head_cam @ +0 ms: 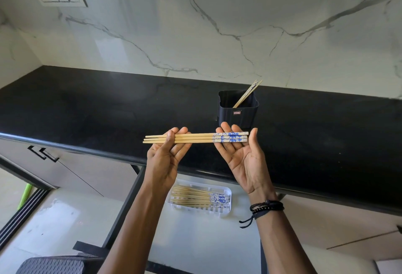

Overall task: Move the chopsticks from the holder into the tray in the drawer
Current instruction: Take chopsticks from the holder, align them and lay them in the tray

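Chopsticks [191,138] lie level across our hands, left hand [166,154] pinching the plain tips, right hand [240,154] open under the blue ends; tray [226,210] waits below, parallel.

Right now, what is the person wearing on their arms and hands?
Both forearms are bare, with no sleeves in view and no gloves on either hand. The left hand has nothing visible on its wrist or fingers. The right hand has a stack of black wristbands: at least one beaded, one corded, and a dark band with loose ends hanging below. No rings are visible.
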